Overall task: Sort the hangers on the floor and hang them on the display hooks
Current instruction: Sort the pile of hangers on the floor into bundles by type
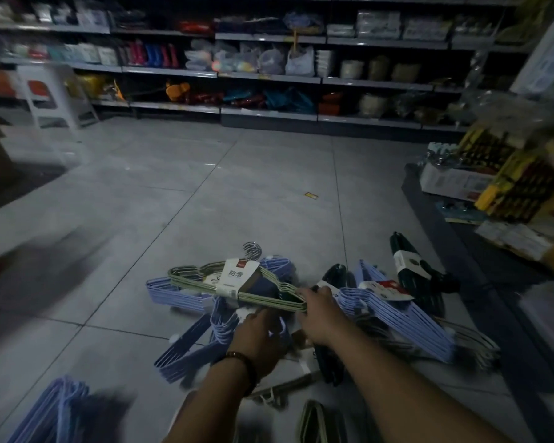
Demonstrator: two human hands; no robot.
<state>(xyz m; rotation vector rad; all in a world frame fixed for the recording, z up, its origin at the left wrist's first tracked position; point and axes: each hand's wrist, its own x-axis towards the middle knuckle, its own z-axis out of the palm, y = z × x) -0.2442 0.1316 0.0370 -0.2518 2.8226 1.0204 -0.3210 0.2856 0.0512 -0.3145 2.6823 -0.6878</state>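
A pile of bundled hangers lies on the grey tiled floor in front of me. On top is an olive-green bundle [205, 276] with a white paper label, and my right hand [317, 311] grips its right end. My left hand [256, 334] reaches into the lilac hangers [218, 327] under it, fingers curled on them. More lilac bundles [397, 318] lie to the right, and dark green bundles [410, 257] behind them. Another lilac bundle [55, 410] sits at the bottom left, blurred.
Store shelves [269, 76] full of goods run along the back. A white step stool [52, 97] stands at the left. A low display base [454, 225] with boxes and yellow packets stands at the right. A small yellow tag [311, 195] lies on the floor.
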